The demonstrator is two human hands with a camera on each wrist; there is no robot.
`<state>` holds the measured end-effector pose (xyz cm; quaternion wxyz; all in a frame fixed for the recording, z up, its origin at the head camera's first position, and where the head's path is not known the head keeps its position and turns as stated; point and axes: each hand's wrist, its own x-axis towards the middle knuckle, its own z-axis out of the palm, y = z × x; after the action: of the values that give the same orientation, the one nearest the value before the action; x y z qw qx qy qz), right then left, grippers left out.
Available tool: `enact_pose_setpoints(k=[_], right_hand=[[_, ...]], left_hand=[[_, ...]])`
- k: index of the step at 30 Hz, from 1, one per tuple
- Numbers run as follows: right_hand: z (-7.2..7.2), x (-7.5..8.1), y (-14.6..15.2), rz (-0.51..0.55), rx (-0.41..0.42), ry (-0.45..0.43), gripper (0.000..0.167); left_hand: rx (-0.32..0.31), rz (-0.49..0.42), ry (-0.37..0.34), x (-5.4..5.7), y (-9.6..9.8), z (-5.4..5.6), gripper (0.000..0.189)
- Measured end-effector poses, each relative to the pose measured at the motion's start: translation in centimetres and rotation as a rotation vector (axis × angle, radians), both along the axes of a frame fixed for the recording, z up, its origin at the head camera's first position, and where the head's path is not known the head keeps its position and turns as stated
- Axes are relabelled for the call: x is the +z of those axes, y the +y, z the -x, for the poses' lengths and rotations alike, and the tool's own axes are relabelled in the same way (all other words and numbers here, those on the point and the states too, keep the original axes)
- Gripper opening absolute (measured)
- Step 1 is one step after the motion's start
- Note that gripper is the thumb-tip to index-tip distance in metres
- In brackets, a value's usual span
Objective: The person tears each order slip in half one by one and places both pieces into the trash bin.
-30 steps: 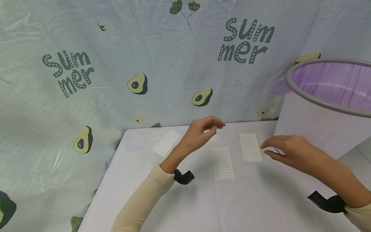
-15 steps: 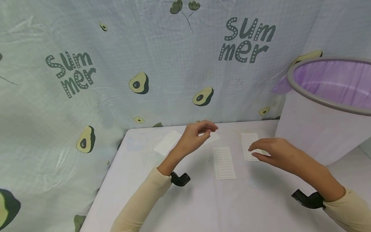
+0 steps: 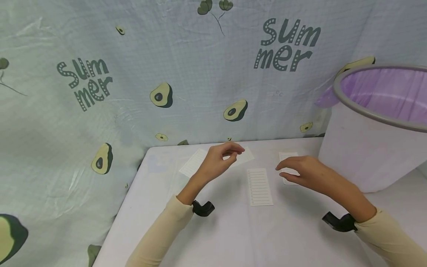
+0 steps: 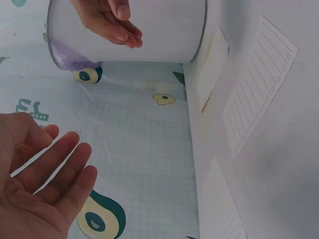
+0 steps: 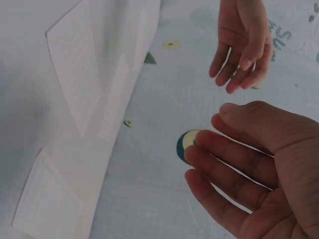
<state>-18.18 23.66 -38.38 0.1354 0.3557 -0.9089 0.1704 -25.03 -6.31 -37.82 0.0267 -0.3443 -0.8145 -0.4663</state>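
Observation:
My left hand (image 3: pixel 217 161) hovers over the back of the table, fingers loosely bent and nothing in them. Partly behind it lies a pale paper slip (image 3: pixel 246 156); another slip (image 3: pixel 193 164) rests at an angle to its left. My right hand (image 3: pixel 307 170) hangs above a lined slip (image 3: pixel 288 155) and hides part of it. Between the hands, nearer the front, a slip printed with lines and small checkboxes (image 3: pixel 260 187) lies flat. Both wrist views show relaxed, bare fingers, the left hand (image 4: pixel 45 184) and the right hand (image 5: pixel 269 174) each holding nothing.
A white bin (image 3: pixel 370 155) with a grey rim and purple liner (image 3: pixel 390 92) stands at the right. Behind the white table (image 3: pixel 213 241) hangs a curtain (image 3: pixel 186 55) printed with avocados and lettering. Each wrist wears a black strap mount (image 3: pixel 203 208).
My right hand has moved left, from beside the right slip to over it. The left hand has drifted slightly left and towards me, uncovering more of the slip behind it. The slips stay put.

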Motion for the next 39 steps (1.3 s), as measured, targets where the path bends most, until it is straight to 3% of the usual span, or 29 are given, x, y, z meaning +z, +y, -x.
enact_pose_setpoints(k=[10,18,24,33,39], right_hand=[[2.0,-0.6,-1.4,0.000,-0.035,-0.131,0.017],[4.4,-2.0,-2.7,-0.010,-0.023,-0.240,0.019],[7.0,-3.4,-4.1,-0.050,0.016,-0.290,0.020],[11.8,-5.2,-5.5,-0.076,0.093,-0.350,0.022],[14.4,-5.8,-6.2,-0.094,0.100,-0.385,0.022]], left_hand=[[0.032,0.054,-0.004,-0.8,-0.7,0.1,0.022],[0.059,0.111,0.041,-2.0,-1.4,0.8,0.023],[0.066,0.168,0.076,-3.3,-2.0,1.9,0.021],[0.058,0.362,0.008,-5.6,-2.0,3.7,0.023],[0.028,0.433,-0.031,-6.5,-2.1,4.9,0.026]])
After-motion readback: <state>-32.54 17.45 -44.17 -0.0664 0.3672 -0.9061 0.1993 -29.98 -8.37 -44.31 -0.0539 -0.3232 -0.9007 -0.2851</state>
